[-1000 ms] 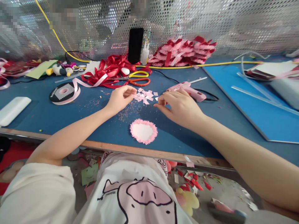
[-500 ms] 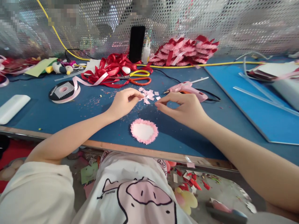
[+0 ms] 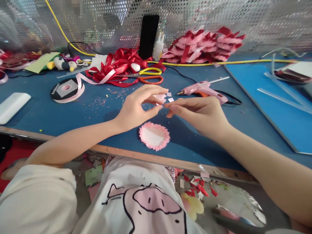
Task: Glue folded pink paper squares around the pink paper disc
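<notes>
A round, pink-fringed piece with a white centre (image 3: pixel 154 136) is laid flat on the blue tabletop (image 3: pixel 190 148) near its front edge, and is touched by neither hand. At one o'clock from it, a loose heap of small pale pink squares (image 3: pixel 170 100) is scattered, partly hidden by fingers. From eleven o'clock, the left hand (image 3: pixel 133 107) is reached towards this heap, its thumb and fingers parted in a wide curve. From two o'clock, the right hand (image 3: pixel 207 113) is brought in beside it; its thumb and forefinger are drawn nearly together, but whether a scrap is pinched there cannot be told, the tips being small and overlapped.

Beyond the right hand, a pink hot glue gun (image 3: pixel 207 88) is rested on its side, its nozzle pointed towards nine o'clock. At twelve o'clock, scissors with yellow and orange handles (image 3: pixel 151 79) are placed against a tangle of red satin ribbon (image 3: pixel 122 61). A spool of pink ribbon (image 3: pixel 66 87) is set at ten o'clock, and layered pink-and-red fringed pieces (image 3: pixel 204 47) are piled at one o'clock, further back.
</notes>
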{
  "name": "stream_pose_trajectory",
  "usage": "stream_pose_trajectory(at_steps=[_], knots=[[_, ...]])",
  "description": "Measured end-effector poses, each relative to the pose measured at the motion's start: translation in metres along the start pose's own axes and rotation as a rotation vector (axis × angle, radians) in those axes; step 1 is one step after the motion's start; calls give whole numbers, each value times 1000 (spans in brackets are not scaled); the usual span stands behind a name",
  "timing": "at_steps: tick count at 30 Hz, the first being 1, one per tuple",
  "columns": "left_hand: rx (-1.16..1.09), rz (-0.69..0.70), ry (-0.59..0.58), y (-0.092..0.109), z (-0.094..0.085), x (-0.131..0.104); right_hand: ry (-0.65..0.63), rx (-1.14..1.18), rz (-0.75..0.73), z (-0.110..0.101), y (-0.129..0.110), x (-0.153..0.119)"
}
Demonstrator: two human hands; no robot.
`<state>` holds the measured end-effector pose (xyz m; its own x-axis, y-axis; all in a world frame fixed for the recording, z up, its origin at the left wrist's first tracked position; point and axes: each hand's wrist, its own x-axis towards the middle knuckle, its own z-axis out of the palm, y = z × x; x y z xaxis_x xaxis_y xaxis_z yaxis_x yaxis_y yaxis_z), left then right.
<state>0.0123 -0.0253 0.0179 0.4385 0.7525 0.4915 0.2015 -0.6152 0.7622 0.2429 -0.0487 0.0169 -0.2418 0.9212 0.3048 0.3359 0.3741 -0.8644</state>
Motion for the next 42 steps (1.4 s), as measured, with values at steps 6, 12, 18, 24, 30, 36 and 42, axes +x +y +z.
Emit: stream_pose_trajectory(at_steps=[6, 12, 18, 24, 30, 36, 42], knots=[[51, 22, 27, 3, 1, -1, -16, -48, 3, 0, -2, -2], [174, 50, 50, 4, 1, -2, -37, -26, 28, 2, -7, -2], [291, 65, 30, 1, 2, -1, -44, -57, 49, 4, -9, -3], [292, 119, 8, -3, 3, -3, -61, -38, 38, 5, -5, -3], [331, 54, 15, 0, 3, -1, -58, -8, 45, 6, -4, -5], [237, 7, -11, -3, 2, -1, -53, -30, 33, 5, -1, -5], [278, 71, -20, -5, 2, -2, -59, -71, -28, 4, -4, -5]])
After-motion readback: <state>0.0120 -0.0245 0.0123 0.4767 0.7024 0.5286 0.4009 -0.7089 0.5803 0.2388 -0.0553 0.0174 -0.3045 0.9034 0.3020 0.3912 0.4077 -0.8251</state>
